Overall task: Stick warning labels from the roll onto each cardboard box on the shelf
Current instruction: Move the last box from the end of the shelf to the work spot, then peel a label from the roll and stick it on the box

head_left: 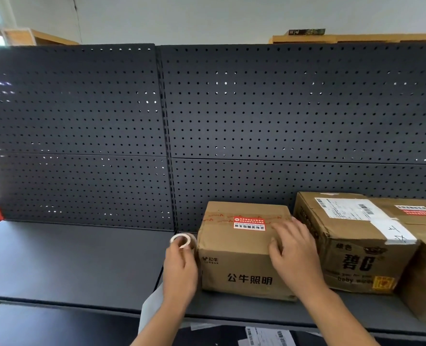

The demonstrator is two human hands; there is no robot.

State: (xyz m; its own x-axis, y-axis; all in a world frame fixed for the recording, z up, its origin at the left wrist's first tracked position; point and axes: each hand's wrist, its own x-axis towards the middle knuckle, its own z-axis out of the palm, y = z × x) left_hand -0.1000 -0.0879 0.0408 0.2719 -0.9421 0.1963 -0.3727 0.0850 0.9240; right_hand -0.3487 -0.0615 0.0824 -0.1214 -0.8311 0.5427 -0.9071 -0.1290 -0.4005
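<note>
The person stands at a dark shelf backed by a perforated panel. The left hand grasps the label roll, holding it just beside the left wall of the small cardboard box. A pale strip hangs below that wrist. A red-and-white warning label sits stuck on the top of this box. The right hand rests on the box's right front corner, fingers loosely spread over the top and thumb down the front, gripping nothing as far as I can tell. A larger box stands just to the right.
</note>
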